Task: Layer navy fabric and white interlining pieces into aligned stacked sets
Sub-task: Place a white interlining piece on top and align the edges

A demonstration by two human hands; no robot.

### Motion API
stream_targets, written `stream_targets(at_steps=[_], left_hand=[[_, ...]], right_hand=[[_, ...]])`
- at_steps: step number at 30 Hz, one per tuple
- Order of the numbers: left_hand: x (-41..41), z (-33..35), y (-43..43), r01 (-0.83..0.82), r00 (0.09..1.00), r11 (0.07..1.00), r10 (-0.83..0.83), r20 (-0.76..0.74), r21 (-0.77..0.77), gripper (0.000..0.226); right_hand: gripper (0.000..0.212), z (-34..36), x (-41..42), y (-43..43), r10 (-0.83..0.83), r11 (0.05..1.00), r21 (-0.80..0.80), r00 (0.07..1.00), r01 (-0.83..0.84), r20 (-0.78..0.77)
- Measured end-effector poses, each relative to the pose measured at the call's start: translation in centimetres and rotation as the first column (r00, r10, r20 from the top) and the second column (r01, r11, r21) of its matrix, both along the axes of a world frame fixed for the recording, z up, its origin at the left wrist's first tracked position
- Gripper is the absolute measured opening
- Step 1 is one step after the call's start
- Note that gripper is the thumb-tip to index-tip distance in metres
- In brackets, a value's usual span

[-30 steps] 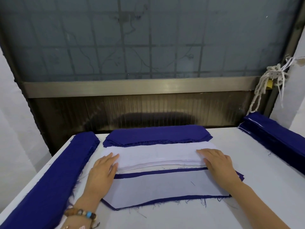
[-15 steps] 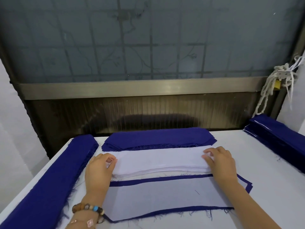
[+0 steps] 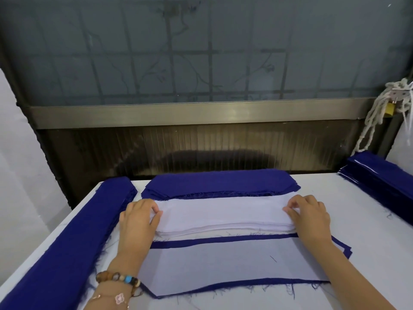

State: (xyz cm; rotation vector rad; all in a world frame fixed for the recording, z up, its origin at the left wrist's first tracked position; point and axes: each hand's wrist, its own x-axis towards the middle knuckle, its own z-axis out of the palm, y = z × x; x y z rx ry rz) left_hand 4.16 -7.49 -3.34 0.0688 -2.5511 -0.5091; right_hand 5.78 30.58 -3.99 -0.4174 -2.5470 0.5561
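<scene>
Since the stack of thin white interlining sheets is limp and light, its top sheet is best lifted by both ends | stack laid between far navy fabric pile and near layered navy-and-white set | sheet ends pinched by left hand and right hand | fingers, flat a second earlier, now curled.

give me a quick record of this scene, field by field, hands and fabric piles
left hand: pinches left end of white stack
right hand: pinches its right end
white stack: lies between navy stack behind and layered set in front
layered set: white piece on navy, navy border showing
left pile: navy, along table's left edge
right pile: navy, far right
table: white
</scene>
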Motion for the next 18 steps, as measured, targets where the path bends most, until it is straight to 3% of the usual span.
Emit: stream_targets(at_steps=[6,10,12,18], left_hand=[[0.69,0.09,-0.29,0.16,0.986,0.968,-0.165,0.009,0.192,0.016],[0.42,0.45,0.01,0.13,0.99,0.902,-0.141,-0.004,0.411,0.008],[0.22,0.5,0.09,0.108,0.993,0.869,-0.121,-0.003,0.482,0.023],[0.47,0.97,-0.36,0.154,0.982,0.89,-0.09,-0.164,0.43,0.03]], right_hand=[[0.008,0.04,0.13,0.24,0.032,0.999,0.015,0.999,-0.032,-0.025],[0.01,0.04,0.2,0.58,0.054,0.999,0.012,0.998,-0.053,-0.031],[0.007,-0.1,0.2,0.74,0.05,0.998,0.027,0.998,-0.049,-0.031],[0.011,-0.09,0.24,0.99,0.012,1.0,0.014,1.0,-0.012,0.006]])
